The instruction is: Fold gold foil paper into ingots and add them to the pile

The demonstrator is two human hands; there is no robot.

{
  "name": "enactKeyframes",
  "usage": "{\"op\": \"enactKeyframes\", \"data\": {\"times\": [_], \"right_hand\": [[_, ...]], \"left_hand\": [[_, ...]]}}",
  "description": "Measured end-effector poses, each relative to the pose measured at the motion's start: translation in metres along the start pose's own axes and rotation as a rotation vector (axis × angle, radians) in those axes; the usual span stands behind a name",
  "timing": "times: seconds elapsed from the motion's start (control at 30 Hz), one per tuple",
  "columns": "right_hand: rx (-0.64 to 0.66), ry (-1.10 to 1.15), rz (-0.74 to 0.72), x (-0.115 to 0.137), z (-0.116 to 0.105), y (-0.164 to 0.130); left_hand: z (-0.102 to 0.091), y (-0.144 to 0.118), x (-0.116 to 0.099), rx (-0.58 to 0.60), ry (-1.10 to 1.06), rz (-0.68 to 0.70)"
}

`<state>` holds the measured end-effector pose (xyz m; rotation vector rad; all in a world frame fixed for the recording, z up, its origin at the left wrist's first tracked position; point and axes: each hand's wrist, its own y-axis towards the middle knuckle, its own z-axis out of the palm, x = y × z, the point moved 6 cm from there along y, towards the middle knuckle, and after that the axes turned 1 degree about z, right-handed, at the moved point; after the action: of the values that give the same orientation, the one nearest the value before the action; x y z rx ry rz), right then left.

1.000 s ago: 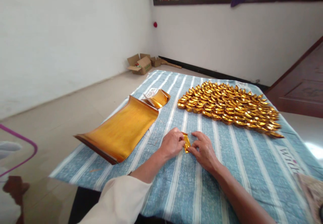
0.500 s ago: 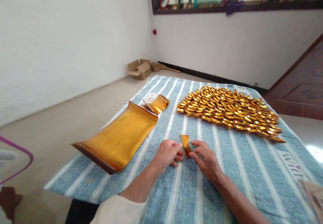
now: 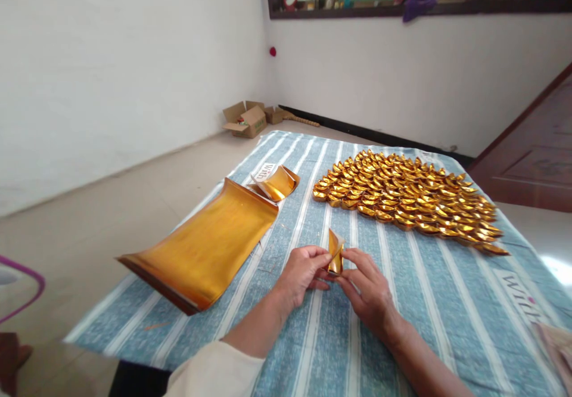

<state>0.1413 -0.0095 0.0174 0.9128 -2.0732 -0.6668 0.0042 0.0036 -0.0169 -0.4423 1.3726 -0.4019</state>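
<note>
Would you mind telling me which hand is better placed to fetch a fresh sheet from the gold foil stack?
Probably the left hand: the curled stack of gold foil sheets lies on its side, while the right hand pinches the small folded gold paper piece.

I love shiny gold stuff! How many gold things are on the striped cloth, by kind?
Big heap of folded gold pieces: 1
Stack of flat gold sheets: 1
Curled gold sheet: 1
Gold piece held in both hands: 1
Total: 4
</note>
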Motion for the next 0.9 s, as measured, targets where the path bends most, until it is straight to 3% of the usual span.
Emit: {"op": "enactKeyframes", "data": {"times": [0.4,0.63,0.9], "right_hand": [[0.042,0.331,0.475,-0.025,0.012,-0.008],[0.112,0.494,0.554,-0.026,0.015,-0.004],[0.041,0.51,0.661,-0.032,0.017,-0.009]], "left_hand": [[-0.001,0.0,0.002,-0.051,-0.096,0.098],[0.004,0.0,0.004,-0.02,-0.146,0.082],[0.01,-0.002,0.007,-0.006,-0.175,0.075]]}}
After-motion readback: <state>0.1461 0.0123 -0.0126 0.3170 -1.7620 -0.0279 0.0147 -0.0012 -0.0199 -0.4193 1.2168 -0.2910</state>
